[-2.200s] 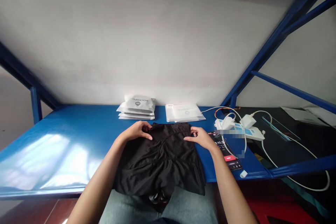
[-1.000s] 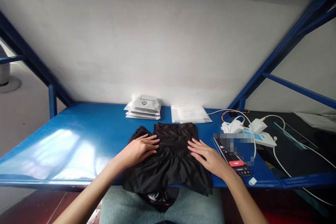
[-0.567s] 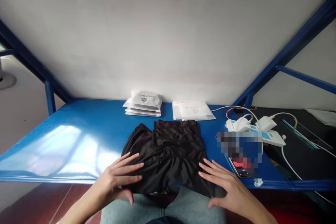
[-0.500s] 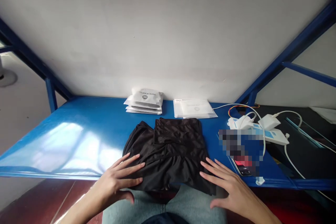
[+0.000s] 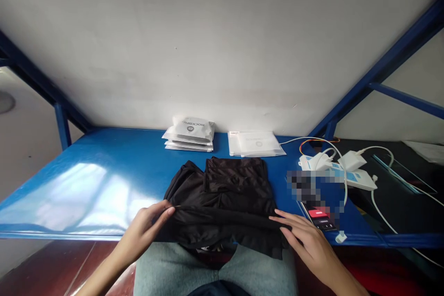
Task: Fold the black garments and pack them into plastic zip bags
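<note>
A black garment (image 5: 239,199) of thin stretchy cloth lies partly folded on the blue table (image 5: 104,157), its near edge hanging over the front toward my lap. My left hand (image 5: 149,226) pinches the cloth at the left side between thumb and fingers. At the right side, my right hand (image 5: 305,240) has its fingers over the cloth and its thumb just below, with a fold of fabric between them. A raised ridge of cloth runs across from one hand to the other.
Stacked white zip bags (image 5: 189,134) with printed lettering stand against the wall. Flat white zip bags (image 5: 256,143) lie right of them. On the right are a power strip (image 5: 360,178) with chargers and cables, and a phone (image 5: 319,217), partly blurred out.
Both hands lay spread on the garment before. Now the left fingers have closed on the cloth, the right thumb has come in, and a ridge of fabric is lifted between them.
</note>
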`<state>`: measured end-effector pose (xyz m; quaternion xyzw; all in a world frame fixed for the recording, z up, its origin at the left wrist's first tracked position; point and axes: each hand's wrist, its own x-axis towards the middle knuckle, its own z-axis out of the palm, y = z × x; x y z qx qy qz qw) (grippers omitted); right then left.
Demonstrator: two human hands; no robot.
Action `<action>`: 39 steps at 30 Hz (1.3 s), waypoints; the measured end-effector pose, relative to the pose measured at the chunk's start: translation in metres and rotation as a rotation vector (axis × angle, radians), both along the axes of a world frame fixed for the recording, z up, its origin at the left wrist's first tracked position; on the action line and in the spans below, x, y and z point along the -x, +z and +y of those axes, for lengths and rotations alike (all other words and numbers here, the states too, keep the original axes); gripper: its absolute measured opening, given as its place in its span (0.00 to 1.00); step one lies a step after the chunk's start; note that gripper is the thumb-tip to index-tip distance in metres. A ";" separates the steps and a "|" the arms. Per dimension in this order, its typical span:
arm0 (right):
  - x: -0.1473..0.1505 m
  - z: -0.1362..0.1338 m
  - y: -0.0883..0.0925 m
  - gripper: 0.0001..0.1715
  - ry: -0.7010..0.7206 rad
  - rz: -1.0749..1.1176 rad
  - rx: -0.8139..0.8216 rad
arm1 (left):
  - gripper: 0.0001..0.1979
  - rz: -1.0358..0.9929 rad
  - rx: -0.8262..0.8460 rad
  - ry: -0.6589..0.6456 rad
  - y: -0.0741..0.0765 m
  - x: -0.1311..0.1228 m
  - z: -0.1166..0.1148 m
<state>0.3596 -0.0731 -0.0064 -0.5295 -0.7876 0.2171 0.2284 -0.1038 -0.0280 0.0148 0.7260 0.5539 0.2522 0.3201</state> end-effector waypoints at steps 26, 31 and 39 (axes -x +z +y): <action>0.048 0.044 -0.006 0.24 -0.495 0.084 -0.180 | 0.21 -0.019 -0.038 0.215 -0.018 -0.005 0.039; 0.120 0.046 0.025 0.13 -0.365 0.258 -0.198 | 0.18 -0.382 -0.136 0.381 -0.022 0.015 0.034; 0.276 0.069 0.054 0.13 0.008 0.008 -0.039 | 0.16 -1.243 -0.070 0.655 -0.034 0.042 0.039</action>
